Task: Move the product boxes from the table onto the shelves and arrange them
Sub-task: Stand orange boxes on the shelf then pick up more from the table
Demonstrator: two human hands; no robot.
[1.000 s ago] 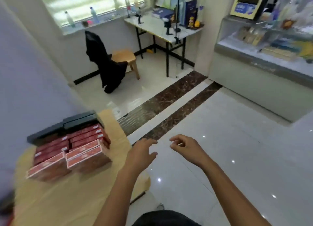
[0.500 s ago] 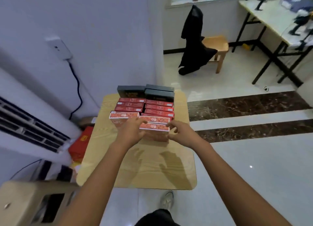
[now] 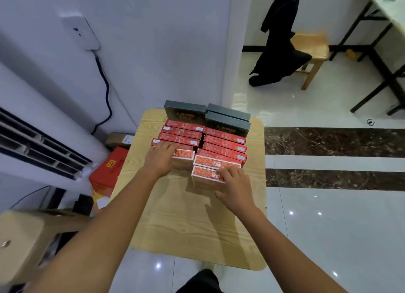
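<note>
Several red product boxes stand in two packed rows on a small light wooden table, with dark grey boxes behind them by the wall. My left hand lies over the front box of the left row, fingers spread across its top. My right hand rests on the nearest box of the right row, fingers over its top and thumb at its front right corner. I cannot tell whether either box is lifted. No shelves are in view.
A white air conditioner unit stands at the left. A red carton lies on the floor between it and the table. A wooden stool with a black jacket and a black-legged desk are at the back right.
The view swung left from the open floor to the table. Both hands moved from mid-air onto the front red boxes, the right hand coming down onto the nearest one.
</note>
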